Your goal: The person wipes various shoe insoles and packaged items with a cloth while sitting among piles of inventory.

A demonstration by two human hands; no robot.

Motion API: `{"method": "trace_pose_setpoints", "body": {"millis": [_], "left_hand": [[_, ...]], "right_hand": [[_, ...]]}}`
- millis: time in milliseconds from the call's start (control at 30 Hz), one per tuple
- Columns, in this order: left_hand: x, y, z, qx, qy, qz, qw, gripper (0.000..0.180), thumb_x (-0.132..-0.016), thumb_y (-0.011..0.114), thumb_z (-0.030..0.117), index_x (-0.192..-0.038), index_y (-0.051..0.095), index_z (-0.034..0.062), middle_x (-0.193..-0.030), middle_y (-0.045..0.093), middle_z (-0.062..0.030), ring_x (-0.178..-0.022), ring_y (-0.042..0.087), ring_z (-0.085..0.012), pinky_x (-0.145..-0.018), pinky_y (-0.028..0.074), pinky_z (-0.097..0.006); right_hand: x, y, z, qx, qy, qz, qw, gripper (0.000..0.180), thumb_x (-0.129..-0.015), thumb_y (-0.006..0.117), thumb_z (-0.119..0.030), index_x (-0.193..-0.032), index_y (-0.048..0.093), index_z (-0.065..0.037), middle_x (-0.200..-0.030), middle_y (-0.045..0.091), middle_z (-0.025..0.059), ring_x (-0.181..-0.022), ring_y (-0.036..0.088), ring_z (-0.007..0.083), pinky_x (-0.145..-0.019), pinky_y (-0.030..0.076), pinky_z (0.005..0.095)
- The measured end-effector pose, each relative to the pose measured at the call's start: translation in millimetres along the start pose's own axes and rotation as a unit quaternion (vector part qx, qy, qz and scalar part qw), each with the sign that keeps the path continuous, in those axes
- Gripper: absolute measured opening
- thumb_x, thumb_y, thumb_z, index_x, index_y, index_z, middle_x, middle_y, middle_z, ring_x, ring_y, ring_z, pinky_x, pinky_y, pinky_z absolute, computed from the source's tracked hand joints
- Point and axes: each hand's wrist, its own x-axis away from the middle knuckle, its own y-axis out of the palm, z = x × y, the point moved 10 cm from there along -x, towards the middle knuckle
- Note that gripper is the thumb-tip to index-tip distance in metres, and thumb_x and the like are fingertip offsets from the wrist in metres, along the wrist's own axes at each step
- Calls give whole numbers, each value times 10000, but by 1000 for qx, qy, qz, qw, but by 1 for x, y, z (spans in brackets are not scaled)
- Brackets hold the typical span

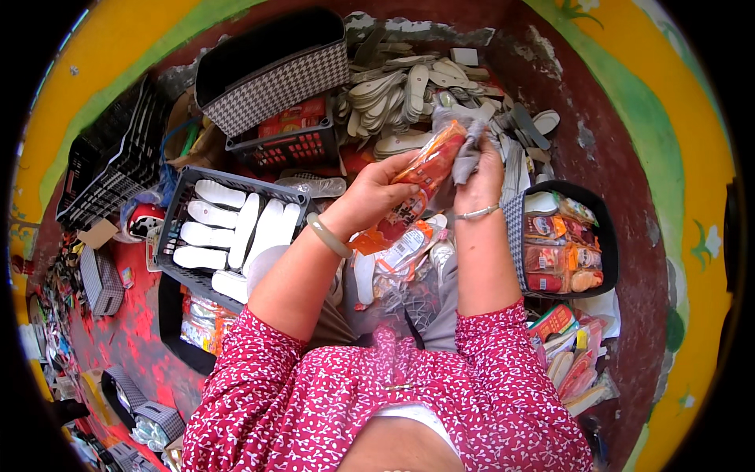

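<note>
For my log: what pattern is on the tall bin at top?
Black-and-white houndstooth on the tall bin, clearest in the head view.

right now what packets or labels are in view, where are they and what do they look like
Orange packet: long, glossy, held in both hands.
Packed pairs: red-orange, stacked in the black bin at right.
Loose packets: orange and clear, on the floor at lower right.
Red carton: flat, in the dark crate ahead.

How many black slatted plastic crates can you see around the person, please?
3: one holding white insoles at the left knee, one behind it holding orange packs, one empty at far left. Others may be hidden.
</note>
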Motion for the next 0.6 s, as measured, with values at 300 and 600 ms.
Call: {"method": "trace_pose_setpoints", "body": {"millis": [300, 600], "left_hand": [[20, -56, 50, -328, 221, 254, 882, 523, -805, 492, -99, -1299, 435, 64, -1167, 560, -152, -1063, 552, -215, -893, 430, -292], [19, 12, 48, -705, 257, 205, 628, 417, -696, 626, 166, -1101, 582, 78, -1261, 469, -203, -1199, 440, -296, -887, 371, -379]], "right_hand": [[-4, 27, 3, -65, 108, -72, 989, 323, -924, 450, -330, -976, 574, -37, -850, 621, 67, -750, 607, 194, -664, 523, 333], [49, 77, 40, 4, 87, -148, 985, 436, -897, 545, -307, -1239, 451, -54, -1113, 572, 73, -979, 566, 182, -851, 470, 316]]}}
